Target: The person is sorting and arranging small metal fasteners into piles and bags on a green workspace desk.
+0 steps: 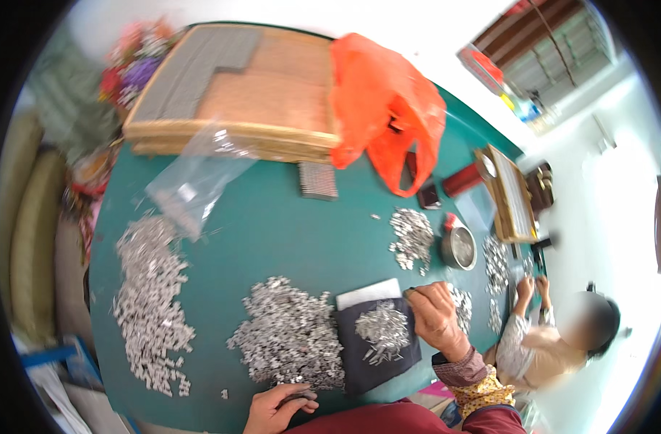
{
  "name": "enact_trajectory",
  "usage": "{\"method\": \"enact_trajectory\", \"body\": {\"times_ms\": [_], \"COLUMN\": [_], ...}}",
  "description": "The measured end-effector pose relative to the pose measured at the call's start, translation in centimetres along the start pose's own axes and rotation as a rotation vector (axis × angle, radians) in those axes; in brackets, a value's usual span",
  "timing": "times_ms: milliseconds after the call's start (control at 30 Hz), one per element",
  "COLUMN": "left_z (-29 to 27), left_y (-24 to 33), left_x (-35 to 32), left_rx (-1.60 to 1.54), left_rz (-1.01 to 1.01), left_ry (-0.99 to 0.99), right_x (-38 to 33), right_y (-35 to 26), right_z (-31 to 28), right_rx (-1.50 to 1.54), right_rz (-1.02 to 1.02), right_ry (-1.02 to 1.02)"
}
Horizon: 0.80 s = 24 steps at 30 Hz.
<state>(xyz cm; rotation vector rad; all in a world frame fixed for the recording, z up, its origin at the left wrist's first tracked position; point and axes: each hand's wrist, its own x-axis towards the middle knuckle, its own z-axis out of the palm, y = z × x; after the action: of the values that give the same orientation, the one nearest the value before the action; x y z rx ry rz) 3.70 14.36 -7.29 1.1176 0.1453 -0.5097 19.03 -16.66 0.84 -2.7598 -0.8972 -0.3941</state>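
Observation:
My left hand [274, 409] is at the near edge of the green table, its thumb and fingers closed on a small dark oblong piece [298, 396] whose kind I cannot make out. Just beyond it spreads a large heap of small silvery metal parts [287, 329]. My right hand [437, 317] hovers by the right edge of a dark cloth [350, 369], fingertips pinched together; anything between them is too small to make out. On that cloth lies a pile of thin silvery pins [382, 331]. A folded white cloth [368, 292] shows from under its far edge.
Another metal-part heap [149, 289] covers the left side. Beyond are a clear plastic bag [200, 177], a wooden tray [272, 94] with grey strips, and an orange plastic bag [384, 101]. A metal bowl [460, 247] stands at right. A co-worker [543, 347] sits at the right edge.

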Motion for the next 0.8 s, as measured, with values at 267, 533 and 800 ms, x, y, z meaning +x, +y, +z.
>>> {"method": "enact_trajectory", "body": {"times_ms": [267, 533, 800], "left_z": [1.5, 2.3, 2.6], "left_y": [0.7, 1.1, 0.1], "left_x": [-0.2, -0.8, -1.0], "left_rx": [-0.008, 0.125, 0.204], "left_rz": [-0.053, 0.065, 0.216], "left_ry": [0.113, 0.164, 0.199], "right_x": [-6.6, -11.1, -15.9], "right_y": [0.1, -1.1, -1.2], "right_z": [-0.1, -0.5, -1.8], "right_rx": [0.035, 0.069, 0.071], "right_rz": [0.129, 0.083, 0.115], "right_ry": [0.104, 0.073, 0.121]}}
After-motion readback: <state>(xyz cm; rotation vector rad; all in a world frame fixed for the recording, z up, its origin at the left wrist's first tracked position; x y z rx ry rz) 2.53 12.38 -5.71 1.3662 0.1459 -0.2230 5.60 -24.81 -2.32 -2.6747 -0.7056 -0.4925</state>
